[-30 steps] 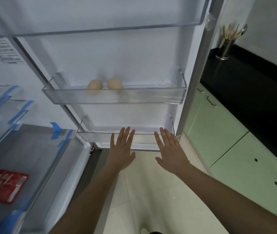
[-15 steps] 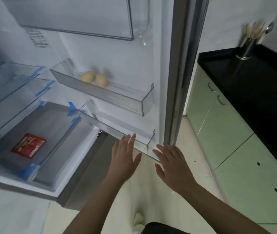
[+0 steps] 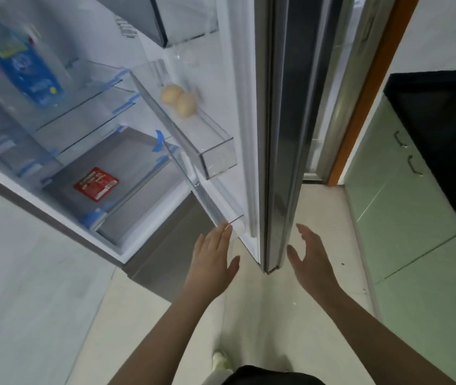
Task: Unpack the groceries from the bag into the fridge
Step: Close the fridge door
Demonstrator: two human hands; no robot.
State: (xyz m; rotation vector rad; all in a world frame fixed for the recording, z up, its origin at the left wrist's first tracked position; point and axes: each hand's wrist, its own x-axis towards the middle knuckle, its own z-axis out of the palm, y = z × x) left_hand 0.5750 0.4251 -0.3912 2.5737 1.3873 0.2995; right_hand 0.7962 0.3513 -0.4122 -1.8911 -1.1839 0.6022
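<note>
A pale tiled kitchen floor lies below the open white fridge door point(image 3: 249, 112). Two tan eggs point(image 3: 179, 100) sit in its clear door bin. Left hand point(image 3: 211, 262) and right hand point(image 3: 311, 259), fingers spread, empty, flank its near edge; a hard swing could roll the eggs.

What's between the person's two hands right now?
In the head view, the fridge door's bottom edge stands between the left hand and the right hand; below it, only bare floor.
</note>
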